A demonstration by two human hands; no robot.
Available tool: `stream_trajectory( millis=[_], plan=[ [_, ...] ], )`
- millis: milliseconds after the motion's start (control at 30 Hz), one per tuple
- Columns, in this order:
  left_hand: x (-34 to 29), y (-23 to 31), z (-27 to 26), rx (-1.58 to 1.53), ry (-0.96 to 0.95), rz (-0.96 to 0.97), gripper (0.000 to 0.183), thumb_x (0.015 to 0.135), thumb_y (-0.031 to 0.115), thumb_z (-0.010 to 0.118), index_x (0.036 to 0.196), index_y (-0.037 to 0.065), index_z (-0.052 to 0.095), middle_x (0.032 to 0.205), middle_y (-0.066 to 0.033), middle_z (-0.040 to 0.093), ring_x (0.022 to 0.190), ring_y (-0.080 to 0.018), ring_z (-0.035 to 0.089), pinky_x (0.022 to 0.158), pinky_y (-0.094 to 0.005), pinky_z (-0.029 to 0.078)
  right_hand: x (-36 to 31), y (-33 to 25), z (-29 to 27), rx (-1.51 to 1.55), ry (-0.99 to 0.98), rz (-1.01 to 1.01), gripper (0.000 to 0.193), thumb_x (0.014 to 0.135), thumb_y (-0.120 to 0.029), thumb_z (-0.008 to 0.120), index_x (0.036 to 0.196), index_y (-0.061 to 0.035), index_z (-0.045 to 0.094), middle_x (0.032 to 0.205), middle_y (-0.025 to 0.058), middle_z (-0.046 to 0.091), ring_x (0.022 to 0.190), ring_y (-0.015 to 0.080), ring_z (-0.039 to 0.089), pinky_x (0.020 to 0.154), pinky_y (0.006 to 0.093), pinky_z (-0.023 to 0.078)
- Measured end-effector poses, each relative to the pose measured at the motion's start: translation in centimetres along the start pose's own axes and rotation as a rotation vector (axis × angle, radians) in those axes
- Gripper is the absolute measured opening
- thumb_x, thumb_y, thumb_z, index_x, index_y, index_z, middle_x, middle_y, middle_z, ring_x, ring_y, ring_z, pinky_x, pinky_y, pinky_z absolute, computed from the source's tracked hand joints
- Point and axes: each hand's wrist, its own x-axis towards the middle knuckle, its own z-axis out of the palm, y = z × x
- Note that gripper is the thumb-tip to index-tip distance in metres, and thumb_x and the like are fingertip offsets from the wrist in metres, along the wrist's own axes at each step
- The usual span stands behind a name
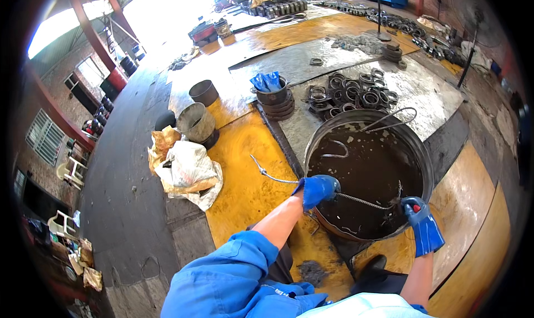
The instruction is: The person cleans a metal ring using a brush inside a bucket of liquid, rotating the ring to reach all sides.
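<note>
A large round metal tub (429, 170) of dark brown liquid stands in front of me. My left hand (321, 191), in a blue rubber glove, is closed round a steel wire rope (361, 200) over the tub's left rim. The rope's looped end sticks out to the left, and its other part runs across the liquid toward my right hand. My right hand (424, 223), also in a blue glove, is closed at the right rim. A small red bit shows at its fingers, and a dark frayed piece stands beside them; what it grips is unclear.
Two wire loops (392, 119) rise from the liquid. Beyond the tub lies a heap of dark metal rings (356, 90). At left stand a pot with blue plastic (272, 93), a grey bucket (196, 122) and a white sack (189, 168). Fan stands (470, 56) are far right.
</note>
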Motion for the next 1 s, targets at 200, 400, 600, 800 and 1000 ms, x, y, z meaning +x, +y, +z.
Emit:
stream_trajectory(
  millis=[200, 400, 600, 800, 1000],
  plan=[
    [2.7, -1.1, 1.0, -0.231, -0.006, 0.065, 0.029, 0.081, 0.019, 0.068, 0.108, 0.009, 0.071, 0.108, -0.0177, 0.070, 0.103, -0.0366, 0.066, 0.089, -0.0430, 0.052, -0.4, -1.1, 0.0, -0.103, 0.161, -0.020, 0.015, 0.089, -0.003, 0.062, 0.101, -0.0033, 0.071, 0.096, 0.0072, 0.071, 0.091, 0.0169, 0.066, 0.084, 0.0311, 0.052],
    [5.2, 1.3, 1.5, 0.007, -0.250, 0.072, 0.027, 0.085, 0.022, 0.066, 0.110, 0.014, 0.071, 0.115, -0.0146, 0.070, 0.106, -0.0357, 0.066, 0.090, -0.0456, 0.054, 1.6, -6.8, 2.5, -0.180, 0.053, -0.052, 0.020, 0.092, -0.016, 0.067, 0.109, -0.0074, 0.072, 0.102, 0.0132, 0.073, 0.089, 0.0250, 0.070, 0.081, 0.0360, 0.055],
    [5.8, 10.1, 2.8, 0.122, -0.419, 0.025, 0.032, 0.089, 0.023, 0.063, 0.120, 0.016, 0.068, 0.121, -0.0121, 0.069, 0.115, -0.0326, 0.064, 0.096, -0.0437, 0.053, -1.8, -7.9, 5.2, -0.272, 0.062, -0.147, 0.018, 0.088, -0.011, 0.067, 0.105, -0.0110, 0.073, 0.099, 0.0111, 0.073, 0.090, 0.0253, 0.071, 0.080, 0.0359, 0.057],
    [4.1, 9.4, 1.5, -0.004, -0.285, 0.127, 0.029, 0.088, 0.021, 0.065, 0.115, 0.012, 0.069, 0.115, -0.0149, 0.069, 0.110, -0.0352, 0.065, 0.093, -0.0435, 0.053, -1.2, -9.3, 5.2, -0.002, 0.031, -0.098, 0.017, 0.089, -0.006, 0.067, 0.104, -0.0102, 0.073, 0.097, 0.0092, 0.074, 0.087, 0.0207, 0.071, 0.081, 0.0330, 0.056],
    [2.4, 10.1, -1.0, -0.307, -0.405, 0.083, 0.026, 0.092, 0.026, 0.068, 0.108, 0.006, 0.070, 0.089, -0.0124, 0.072, 0.079, -0.0240, 0.068, 0.076, -0.0355, 0.053, 2.0, -3.1, 3.5, -0.027, 0.125, -0.091, 0.021, 0.087, -0.002, 0.065, 0.106, -0.0090, 0.073, 0.100, 0.0072, 0.074, 0.094, 0.0168, 0.070, 0.086, 0.0309, 0.055]
  ],
)
